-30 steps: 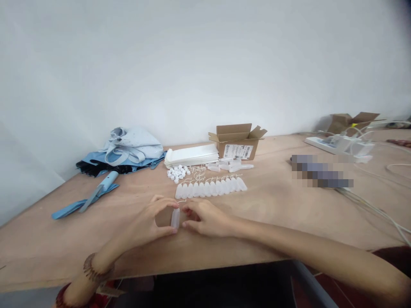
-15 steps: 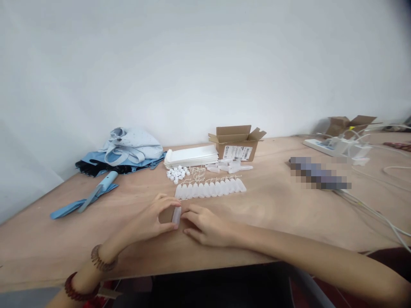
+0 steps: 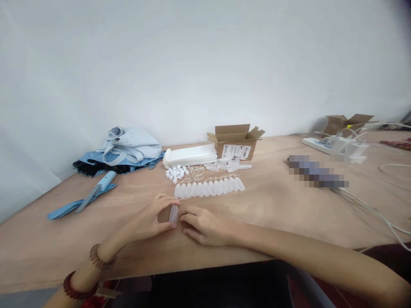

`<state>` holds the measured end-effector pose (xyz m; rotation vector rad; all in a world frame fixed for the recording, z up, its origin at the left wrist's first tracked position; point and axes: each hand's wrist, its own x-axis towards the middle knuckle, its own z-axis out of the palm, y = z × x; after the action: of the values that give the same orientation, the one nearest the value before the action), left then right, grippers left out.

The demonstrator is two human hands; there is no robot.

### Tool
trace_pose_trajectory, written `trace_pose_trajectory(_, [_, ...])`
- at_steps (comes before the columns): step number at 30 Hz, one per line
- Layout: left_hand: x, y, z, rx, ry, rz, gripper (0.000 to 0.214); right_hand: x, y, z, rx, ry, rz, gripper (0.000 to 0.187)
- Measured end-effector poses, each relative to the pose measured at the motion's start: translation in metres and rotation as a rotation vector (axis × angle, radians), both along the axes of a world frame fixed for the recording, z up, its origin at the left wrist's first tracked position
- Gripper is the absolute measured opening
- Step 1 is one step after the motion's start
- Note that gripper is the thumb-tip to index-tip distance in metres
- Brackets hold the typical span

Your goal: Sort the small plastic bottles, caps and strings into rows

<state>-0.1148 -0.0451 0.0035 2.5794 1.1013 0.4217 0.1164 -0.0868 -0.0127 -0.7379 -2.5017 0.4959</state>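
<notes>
My left hand (image 3: 157, 217) grips a small translucent plastic bottle (image 3: 173, 214) between thumb and fingertips, close to the table's front. Right beside it is my right hand (image 3: 205, 226), its fingers loosely bent with thumb and forefinger apart. I see nothing between them; whether a fingertip touches the bottle I cannot tell. Beyond the hands lies a neat row of similar translucent bottles (image 3: 210, 188), with thin white cords at their far ends. Behind the row are a pile of small white caps (image 3: 176, 173), a tangle of pale cords (image 3: 196, 172) and several loose translucent pieces (image 3: 233, 166).
A stack of white flat packets (image 3: 191, 155) and an open cardboard box (image 3: 236, 147) stand near the wall. Left are a folded blue umbrella (image 3: 91, 196) and a pale cloth bag (image 3: 131, 145). Right are a pixelated device (image 3: 316, 172), a power strip (image 3: 321, 145) and cables.
The held bottle has shifted slightly left and leans a little differently in my left hand. My right hand has hardly moved. The whole view has drifted slightly.
</notes>
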Motion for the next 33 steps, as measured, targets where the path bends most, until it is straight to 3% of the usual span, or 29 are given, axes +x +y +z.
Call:
trace_pose_trajectory(19, [0.002,-0.004,0.011,-0.022,0.036,0.058,0.059,0.001,0.000,-0.005,0.063,-0.032,-0.032,0.023])
trace_pose_trajectory(23, [0.009,0.004,0.017,-0.021,-0.018,0.096,0.049,0.001,0.005,-0.001,0.075,0.014,-0.032,0.021])
trace_pose_trajectory(28, [0.037,0.047,0.021,0.054,-0.125,0.060,0.034,0.022,0.054,0.012,0.192,0.142,-0.149,0.021])
trace_pose_trajectory(33, [0.072,0.101,0.016,0.080,-0.052,0.101,0.025,0.067,0.127,0.018,0.192,0.030,-0.545,0.016])
